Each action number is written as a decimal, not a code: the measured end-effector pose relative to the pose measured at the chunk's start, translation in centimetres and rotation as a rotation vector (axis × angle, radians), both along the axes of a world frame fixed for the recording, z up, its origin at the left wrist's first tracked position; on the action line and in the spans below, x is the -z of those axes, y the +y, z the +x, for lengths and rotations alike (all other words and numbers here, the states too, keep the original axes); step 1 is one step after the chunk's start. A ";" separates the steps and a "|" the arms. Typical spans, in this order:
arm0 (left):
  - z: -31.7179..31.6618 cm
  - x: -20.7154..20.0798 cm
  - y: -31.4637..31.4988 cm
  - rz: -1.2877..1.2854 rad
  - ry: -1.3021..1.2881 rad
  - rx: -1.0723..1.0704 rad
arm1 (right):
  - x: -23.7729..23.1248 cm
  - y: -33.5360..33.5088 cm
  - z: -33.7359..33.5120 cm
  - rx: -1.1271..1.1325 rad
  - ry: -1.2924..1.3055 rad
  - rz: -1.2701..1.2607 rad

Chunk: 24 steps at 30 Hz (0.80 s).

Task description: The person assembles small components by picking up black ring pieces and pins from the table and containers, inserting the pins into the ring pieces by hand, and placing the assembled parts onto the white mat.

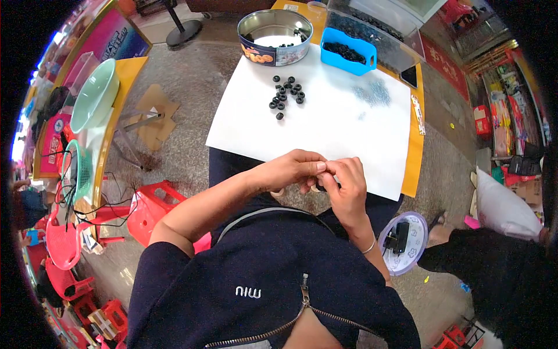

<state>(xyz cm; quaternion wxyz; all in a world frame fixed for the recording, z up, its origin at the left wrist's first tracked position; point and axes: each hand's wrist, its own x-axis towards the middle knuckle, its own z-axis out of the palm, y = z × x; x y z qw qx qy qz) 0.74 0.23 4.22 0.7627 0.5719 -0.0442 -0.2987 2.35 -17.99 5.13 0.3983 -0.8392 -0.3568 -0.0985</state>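
Note:
My left hand [292, 171] and my right hand [347, 189] meet fingertip to fingertip at the near edge of a white sheet [250, 131]. Both are closed in a pinch. A bit of a small black piece [319, 187] shows under the curled fingers of my right hand. Whatever the left fingertips pinch is too small or hidden to make out. Several black ring-shaped pieces [281, 98] lie loose on the sheet beyond my hands. To their right, small silvery bits [372, 93] are scattered on the sheet.
At the table's far side stand a round tin [260, 56] and a blue basket [349, 65], both holding black pieces. A clear bin [386, 45] stands behind. A lilac basin [414, 256] is low on the right, near another person's dark clothing [494, 267]. Red stools [152, 218] stand left.

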 end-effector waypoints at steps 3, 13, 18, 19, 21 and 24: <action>0.2 -0.5 -0.1 -0.033 0.012 0.008 | -1.1 -0.1 0.2 -0.013 0.214 0.071; -0.3 -0.8 -4.4 0.076 -0.127 -0.350 | 0.2 3.5 1.5 0.129 0.345 0.482; 0.5 -0.4 -4.3 0.069 -0.022 -0.363 | -0.7 3.3 1.6 0.156 0.379 0.555; 0.8 -0.7 -4.5 0.063 -0.033 -0.343 | -0.7 3.0 1.8 0.163 0.458 0.607; 1.1 -1.1 -4.7 -0.069 0.129 -0.333 | -0.7 2.6 2.2 0.165 0.528 0.665; 0.8 -1.7 -4.9 -0.081 0.131 -0.268 | -0.4 2.4 2.8 0.187 0.599 0.661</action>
